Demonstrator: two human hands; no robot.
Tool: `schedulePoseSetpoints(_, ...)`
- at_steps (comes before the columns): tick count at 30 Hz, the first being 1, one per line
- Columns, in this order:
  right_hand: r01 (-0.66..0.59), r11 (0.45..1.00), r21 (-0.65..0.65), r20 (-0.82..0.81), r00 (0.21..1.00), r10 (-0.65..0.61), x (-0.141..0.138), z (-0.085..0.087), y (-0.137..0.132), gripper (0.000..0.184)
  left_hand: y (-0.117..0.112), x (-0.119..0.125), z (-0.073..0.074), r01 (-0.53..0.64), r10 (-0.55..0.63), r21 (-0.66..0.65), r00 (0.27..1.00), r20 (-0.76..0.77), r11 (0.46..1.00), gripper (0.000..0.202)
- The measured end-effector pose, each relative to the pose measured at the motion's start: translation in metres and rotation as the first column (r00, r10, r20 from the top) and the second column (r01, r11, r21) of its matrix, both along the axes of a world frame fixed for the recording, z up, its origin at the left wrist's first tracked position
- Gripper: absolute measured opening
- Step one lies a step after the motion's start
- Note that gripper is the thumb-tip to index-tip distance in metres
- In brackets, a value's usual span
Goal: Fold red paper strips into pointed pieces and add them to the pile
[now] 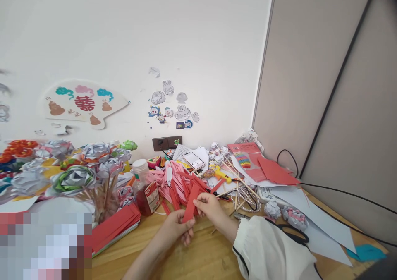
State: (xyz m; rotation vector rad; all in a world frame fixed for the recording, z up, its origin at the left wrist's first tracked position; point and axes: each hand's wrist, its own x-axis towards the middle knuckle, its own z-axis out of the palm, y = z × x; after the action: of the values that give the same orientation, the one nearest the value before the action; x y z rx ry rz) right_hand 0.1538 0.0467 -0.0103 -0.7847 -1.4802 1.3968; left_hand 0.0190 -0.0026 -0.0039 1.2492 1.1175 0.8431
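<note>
A red paper strip [190, 205] stands tilted between my two hands above the wooden table [201, 259]. My left hand [176, 228] pinches its lower end with fingers closed. My right hand [208, 205], in a white sleeve, grips the strip's upper part from the right. Behind the hands lies a heap of pink and red paper strips [176, 180].
A bottle of red liquid [145, 191] stands left of the heap. Paper roses on sticks [74, 176] fill the left, with a stack of red paper [114, 226] in front. A phone [194, 160], yellow glue gun [221, 173], skewers, beads, scissors [291, 232] and white sheets lie right.
</note>
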Motion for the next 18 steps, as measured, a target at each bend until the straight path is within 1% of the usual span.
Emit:
schedulePoseSetpoints(3, 0.067, 0.998, -0.02, -0.076, 0.995, -0.069, 0.005, 0.003, 0.004, 0.028, -0.005, 0.001, 0.0, 0.076, -0.077, -0.037, 0.996, -0.034, 0.996, 0.032)
schedulePoseSetpoints(5, 0.083, 0.996, -0.016, -0.105, 0.991, -0.085, 0.009, 0.005, 0.007, 0.028, -0.004, -0.001, -0.001, 0.081, -0.085, -0.059, 0.994, -0.064, 0.995, 0.033)
schedulePoseSetpoints(6, 0.061, 0.998, -0.009, -0.109, 0.992, -0.062, 0.011, 0.006, 0.007, 0.028, -0.003, -0.002, 0.0, 0.052, -0.057, -0.065, 0.996, -0.073, 0.997, 0.035)
schedulePoseSetpoints(8, -0.026, 1.0, 0.006, -0.096, 0.995, 0.027, 0.01, 0.008, 0.004, 0.027, 0.0, -0.005, 0.002, -0.062, 0.059, -0.062, 0.997, -0.051, 0.996, 0.038)
schedulePoseSetpoints(9, -0.077, 0.997, 0.007, -0.087, 0.993, 0.077, 0.009, 0.008, 0.001, 0.026, 0.001, -0.006, 0.005, -0.117, 0.116, -0.064, 0.993, -0.012, 0.991, 0.04)
schedulePoseSetpoints(10, -0.121, 0.993, 0.012, -0.072, 0.99, 0.121, 0.007, 0.008, -0.002, 0.025, 0.001, -0.006, 0.007, -0.14, 0.143, -0.062, 0.989, 0.049, 0.988, 0.04)
schedulePoseSetpoints(11, -0.149, 0.989, 0.013, -0.067, 0.987, 0.149, 0.005, 0.008, -0.005, 0.025, 0.001, -0.006, 0.01, -0.136, 0.143, -0.059, 0.982, 0.127, 0.989, 0.04)
schedulePoseSetpoints(12, -0.169, 0.985, 0.013, -0.068, 0.983, 0.17, 0.003, 0.009, -0.008, 0.025, 0.0, -0.005, 0.013, -0.098, 0.108, -0.056, 0.974, 0.201, 0.994, 0.039)
schedulePoseSetpoints(13, -0.181, 0.983, 0.016, -0.068, 0.981, 0.181, 0.001, 0.009, -0.01, 0.025, -0.002, -0.004, 0.015, -0.053, 0.063, -0.044, 0.964, 0.259, 0.998, 0.037)
schedulePoseSetpoints(14, -0.179, 0.984, 0.016, -0.073, 0.981, 0.18, 0.0, 0.009, -0.011, 0.024, -0.003, -0.002, 0.016, -0.027, 0.04, -0.048, 0.959, 0.282, 0.998, 0.036)
schedulePoseSetpoints(15, -0.172, 0.985, 0.016, -0.077, 0.982, 0.172, -0.001, 0.009, -0.012, 0.024, -0.004, 0.0, 0.016, -0.02, 0.034, -0.052, 0.958, 0.283, 0.998, 0.036)
schedulePoseSetpoints(16, -0.156, 0.988, 0.013, -0.08, 0.984, 0.157, -0.001, 0.009, -0.012, 0.023, -0.005, 0.002, 0.016, -0.039, 0.051, -0.05, 0.963, 0.265, 0.998, 0.037)
schedulePoseSetpoints(18, -0.128, 0.992, 0.002, -0.087, 0.988, 0.128, -0.001, 0.009, -0.011, 0.024, -0.004, 0.004, 0.013, -0.108, 0.108, -0.01, 0.976, 0.19, 0.994, 0.039)
